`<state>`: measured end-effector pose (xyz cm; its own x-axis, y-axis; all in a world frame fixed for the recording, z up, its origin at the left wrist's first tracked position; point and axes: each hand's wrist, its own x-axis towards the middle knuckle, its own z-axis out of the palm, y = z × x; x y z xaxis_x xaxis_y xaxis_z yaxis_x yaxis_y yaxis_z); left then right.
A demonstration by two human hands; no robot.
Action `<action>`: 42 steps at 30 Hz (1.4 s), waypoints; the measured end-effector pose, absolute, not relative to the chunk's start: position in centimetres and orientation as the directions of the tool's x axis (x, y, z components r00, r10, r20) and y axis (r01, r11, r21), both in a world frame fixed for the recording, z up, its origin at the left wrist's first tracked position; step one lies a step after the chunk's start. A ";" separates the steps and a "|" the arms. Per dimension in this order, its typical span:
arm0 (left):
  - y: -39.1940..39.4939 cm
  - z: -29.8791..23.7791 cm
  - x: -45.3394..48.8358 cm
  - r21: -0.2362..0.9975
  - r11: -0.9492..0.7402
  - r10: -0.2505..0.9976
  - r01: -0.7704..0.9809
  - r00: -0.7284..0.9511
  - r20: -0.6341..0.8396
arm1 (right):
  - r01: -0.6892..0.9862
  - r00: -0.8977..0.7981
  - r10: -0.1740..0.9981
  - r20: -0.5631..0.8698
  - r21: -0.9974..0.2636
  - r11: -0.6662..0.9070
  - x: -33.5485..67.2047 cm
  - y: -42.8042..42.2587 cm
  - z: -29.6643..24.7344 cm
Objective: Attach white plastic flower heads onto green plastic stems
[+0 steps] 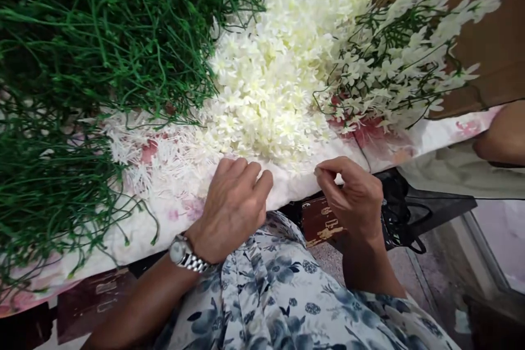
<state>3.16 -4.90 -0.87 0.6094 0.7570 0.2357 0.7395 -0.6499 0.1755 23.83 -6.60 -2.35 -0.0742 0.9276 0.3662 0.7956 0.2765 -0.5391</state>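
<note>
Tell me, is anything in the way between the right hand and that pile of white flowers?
Nothing visible blocks it: only a strip of the pale patterned cloth lies between the right hand and the pile of white flowers. The green-stemmed bunch sits off to the right, not across that gap.

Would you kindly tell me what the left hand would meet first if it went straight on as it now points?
The left hand would most likely meet the near edge of the heaped cream-white flowers just beyond it, though this single view leaves depth unclear.
</note>
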 end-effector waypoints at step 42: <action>-7.9 -3.3 0.4 0.471 -0.574 0.759 0.670 0.219 0.613 | 0.524 -0.400 0.877 0.266 -0.719 0.457 16.7 -6.2 -1.5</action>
